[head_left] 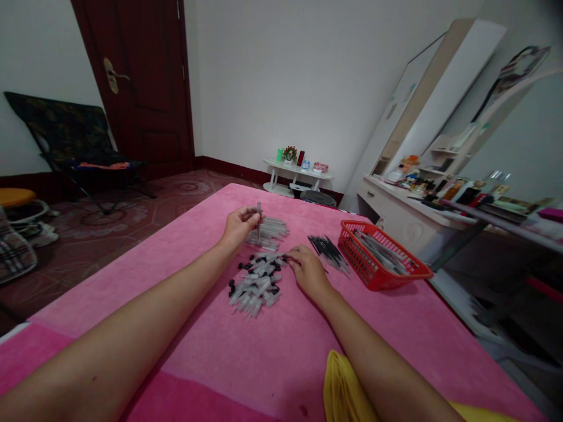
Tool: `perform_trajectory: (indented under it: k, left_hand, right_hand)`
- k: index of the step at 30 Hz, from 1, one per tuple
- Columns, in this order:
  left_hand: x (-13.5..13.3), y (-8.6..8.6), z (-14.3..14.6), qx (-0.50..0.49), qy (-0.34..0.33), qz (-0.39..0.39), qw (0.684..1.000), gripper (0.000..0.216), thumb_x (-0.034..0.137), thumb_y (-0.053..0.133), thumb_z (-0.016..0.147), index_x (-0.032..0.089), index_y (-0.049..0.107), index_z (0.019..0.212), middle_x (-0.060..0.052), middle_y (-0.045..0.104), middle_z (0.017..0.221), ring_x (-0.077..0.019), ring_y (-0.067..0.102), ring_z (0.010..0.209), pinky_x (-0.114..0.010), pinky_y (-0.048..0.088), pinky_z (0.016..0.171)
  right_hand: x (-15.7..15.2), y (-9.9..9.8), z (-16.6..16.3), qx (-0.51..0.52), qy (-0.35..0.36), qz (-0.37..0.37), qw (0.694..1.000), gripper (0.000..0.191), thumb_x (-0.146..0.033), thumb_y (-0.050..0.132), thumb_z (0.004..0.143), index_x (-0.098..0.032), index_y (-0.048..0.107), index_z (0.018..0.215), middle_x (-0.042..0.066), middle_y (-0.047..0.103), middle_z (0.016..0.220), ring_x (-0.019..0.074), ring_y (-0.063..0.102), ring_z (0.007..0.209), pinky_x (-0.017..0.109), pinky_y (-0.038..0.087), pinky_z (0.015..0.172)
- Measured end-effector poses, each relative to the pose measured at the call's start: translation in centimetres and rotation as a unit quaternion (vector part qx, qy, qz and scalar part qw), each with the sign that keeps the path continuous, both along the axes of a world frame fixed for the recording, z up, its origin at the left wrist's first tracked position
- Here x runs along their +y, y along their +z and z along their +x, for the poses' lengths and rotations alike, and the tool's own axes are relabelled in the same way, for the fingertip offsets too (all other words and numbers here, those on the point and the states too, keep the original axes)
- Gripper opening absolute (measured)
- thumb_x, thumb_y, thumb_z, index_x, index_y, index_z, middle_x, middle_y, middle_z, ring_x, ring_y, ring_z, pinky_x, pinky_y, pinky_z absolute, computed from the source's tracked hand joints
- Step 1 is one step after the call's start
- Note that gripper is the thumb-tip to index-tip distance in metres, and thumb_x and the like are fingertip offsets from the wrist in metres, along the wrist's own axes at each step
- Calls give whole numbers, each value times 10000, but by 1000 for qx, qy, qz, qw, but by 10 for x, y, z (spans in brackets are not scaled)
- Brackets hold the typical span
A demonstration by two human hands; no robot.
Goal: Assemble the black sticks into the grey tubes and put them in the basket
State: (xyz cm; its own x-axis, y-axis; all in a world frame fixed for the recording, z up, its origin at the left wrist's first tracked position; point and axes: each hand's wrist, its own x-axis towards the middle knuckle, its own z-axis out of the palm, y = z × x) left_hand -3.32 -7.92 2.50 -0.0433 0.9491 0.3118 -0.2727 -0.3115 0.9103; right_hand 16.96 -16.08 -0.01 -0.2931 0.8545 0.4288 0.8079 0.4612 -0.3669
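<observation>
The person's left hand [238, 225] is pinching a slim, greyish, translucent tube [258, 232] between thumb and fingers, and the tube is standing nearly upright in that grip. Just beside it, a row of similar pale, see-through tubes [275, 230] is lying on the plush pink cloth [290, 337] that is covering the table.

The right hand [309, 271] is reaching in from the other side, palm down, its bent fingertips meeting at the edge of a loose heap of small, whitish, tapered plastic tips [259, 286]. Little black plastic caps [231, 287] are lying mixed among them. Something small and dark is showing at those right fingertips, but from where I'm standing I cannot tell whether they are gripping it or only touching it.

Further right, a bundle of thin, dark, needle-like rods [328, 251] is resting near a red, rectangular, perforated plastic basket [367, 275], which is holding long, slender grey pieces [385, 253]. A folded yellow cloth [345, 390] is lying near the right forearm.
</observation>
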Motion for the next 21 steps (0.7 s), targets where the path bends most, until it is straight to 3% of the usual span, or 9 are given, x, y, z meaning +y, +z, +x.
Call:
perform_trajectory:
  k: [7, 13, 16, 19, 21]
  left_hand:
    - [0, -2, 6, -20, -2, 6, 1000, 430, 402, 785, 533, 125, 630, 822, -33, 672, 724, -138, 621, 662, -255, 476, 654]
    - [4, -12, 9, 129, 31, 102, 986, 187, 276, 650, 677, 131, 649, 795, -39, 681, 752, -156, 626, 693, -275, 485, 684]
    - [-1, -17, 9, 290, 62, 169, 940, 161, 221, 593, 744, 151, 675, 864, -51, 701, 845, -174, 638, 764, -285, 484, 707]
    - [-10, -18, 11, 420, 50, 244, 873, 174, 180, 569, 778, 175, 687, 906, -52, 709, 894, -188, 641, 827, -299, 479, 746]
    - [-17, -18, 14, 470, 38, 282, 835, 184, 159, 558, 788, 184, 689, 915, -52, 709, 909, -192, 639, 845, -300, 478, 756]
  right_hand:
    - [9, -6, -5, -20, -33, -10, 999, 204, -115, 585, 793, -218, 714, 912, 57, 636, 904, 175, 573, 896, 250, 414, 783]
    - [11, -10, -2, 109, -41, -26, 993, 112, -122, 574, 753, -179, 664, 785, 35, 670, 790, 162, 594, 740, 264, 430, 696]
    - [10, -10, 6, 237, -35, -42, 970, 167, -152, 558, 734, -162, 666, 861, 41, 685, 809, 161, 607, 728, 269, 458, 684]
    - [7, -8, 14, 328, -19, -60, 943, 240, -205, 553, 724, -157, 682, 920, 61, 695, 872, 172, 620, 767, 279, 482, 672]
    - [3, -5, 17, 372, -12, -93, 924, 223, -248, 575, 709, -157, 690, 878, 54, 688, 804, 166, 615, 696, 277, 488, 617]
